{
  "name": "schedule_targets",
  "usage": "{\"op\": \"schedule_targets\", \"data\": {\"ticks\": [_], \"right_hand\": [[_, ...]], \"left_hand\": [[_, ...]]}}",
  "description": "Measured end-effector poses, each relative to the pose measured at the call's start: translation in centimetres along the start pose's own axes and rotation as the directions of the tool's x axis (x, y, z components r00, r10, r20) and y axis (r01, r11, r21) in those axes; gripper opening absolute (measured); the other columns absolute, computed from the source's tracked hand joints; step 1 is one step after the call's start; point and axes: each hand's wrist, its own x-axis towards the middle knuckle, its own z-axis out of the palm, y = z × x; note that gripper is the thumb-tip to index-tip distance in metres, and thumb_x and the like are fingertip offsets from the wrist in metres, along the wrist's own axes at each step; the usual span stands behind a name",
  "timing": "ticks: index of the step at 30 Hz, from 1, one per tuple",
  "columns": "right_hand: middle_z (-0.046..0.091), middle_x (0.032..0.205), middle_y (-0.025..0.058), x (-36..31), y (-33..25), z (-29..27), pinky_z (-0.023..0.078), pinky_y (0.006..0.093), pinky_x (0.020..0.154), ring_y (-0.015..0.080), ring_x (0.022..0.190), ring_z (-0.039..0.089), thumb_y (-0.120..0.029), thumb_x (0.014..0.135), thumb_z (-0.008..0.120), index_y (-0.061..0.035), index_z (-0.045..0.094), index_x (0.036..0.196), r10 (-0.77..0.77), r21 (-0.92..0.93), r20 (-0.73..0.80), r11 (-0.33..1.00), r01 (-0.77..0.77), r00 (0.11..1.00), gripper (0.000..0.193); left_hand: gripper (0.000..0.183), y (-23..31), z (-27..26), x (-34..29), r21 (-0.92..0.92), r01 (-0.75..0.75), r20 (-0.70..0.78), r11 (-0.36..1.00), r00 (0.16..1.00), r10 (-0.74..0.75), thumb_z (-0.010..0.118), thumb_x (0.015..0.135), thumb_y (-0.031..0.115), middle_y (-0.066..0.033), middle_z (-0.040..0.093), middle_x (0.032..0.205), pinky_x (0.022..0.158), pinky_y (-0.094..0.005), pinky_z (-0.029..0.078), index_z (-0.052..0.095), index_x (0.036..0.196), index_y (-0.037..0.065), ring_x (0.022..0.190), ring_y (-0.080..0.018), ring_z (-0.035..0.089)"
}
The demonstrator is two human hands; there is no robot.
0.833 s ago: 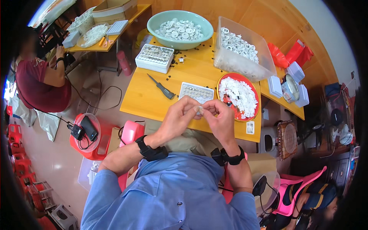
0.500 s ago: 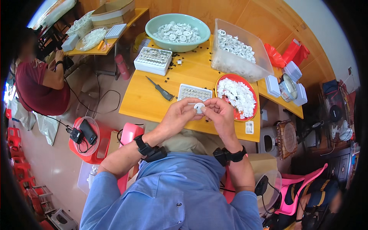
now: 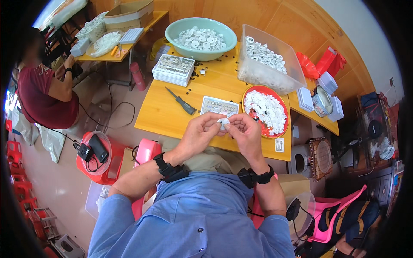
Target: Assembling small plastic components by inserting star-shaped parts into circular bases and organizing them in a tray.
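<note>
Between my two hands, just over the table's near edge, is a small round white plastic piece (image 3: 223,123). My left hand (image 3: 201,130) pinches it from one side, and my right hand (image 3: 244,130) grips it from the other, thumbs on top. A small dark spot shows on its face. Right beyond my fingers lies a white tray (image 3: 219,100) filled with rows of small round silvery pieces. To the right of my right hand stands a red round tray (image 3: 284,99) heaped with small white plastic parts. A screwdriver (image 3: 181,102) with a dark handle lies left of the white tray.
Farther back stand stacked white trays (image 3: 173,72), a green basin (image 3: 235,41) of round white pieces and a clear bin (image 3: 269,79) of white rings. Tiny black parts dot the table. Another person (image 3: 45,90) sits at the left. A red stool (image 3: 97,161) holds a black device.
The white piece has tilted a little between my fingers, and both hands stay nearly in place. At the lower right, another person's arm has shifted.
</note>
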Motion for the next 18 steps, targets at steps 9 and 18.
{"op": "schedule_targets", "data": {"ticks": [9,18], "right_hand": [[0.067,0.082,0.0065,-0.2,1.2,0.2,0.049,0.0251,0.063,0.0116,0.068,0.063,-0.004,0.083,0.071,0.0008,0.065,0.092,-0.252,-0.288,-0.123,0.935,0.209,0.96,0.012],[0.065,0.08,0.011,-0.6,0.7,1.2,0.05,0.0302,0.058,0.0218,0.065,0.064,0.001,0.08,0.072,-0.0002,0.065,0.09,-0.533,-0.539,-0.05,0.727,0.426,0.845,0.012]], "left_hand": [[0.036,0.7,-0.3,0.4,-0.331,0.137,0.005,0.934,0.99,-0.143,0.053,0.097,0.002,-0.0122,0.064,0.12,0.094,-0.0322,0.054,0.05,0.133,-0.002,0.108,-0.0179,0.063],[0.037,-0.3,-0.5,0.5,-0.209,0.035,-0.023,0.977,0.999,-0.041,0.061,0.093,0.001,-0.0145,0.064,0.12,0.093,-0.0324,0.055,0.054,0.129,-0.003,0.107,-0.0184,0.064]]}}
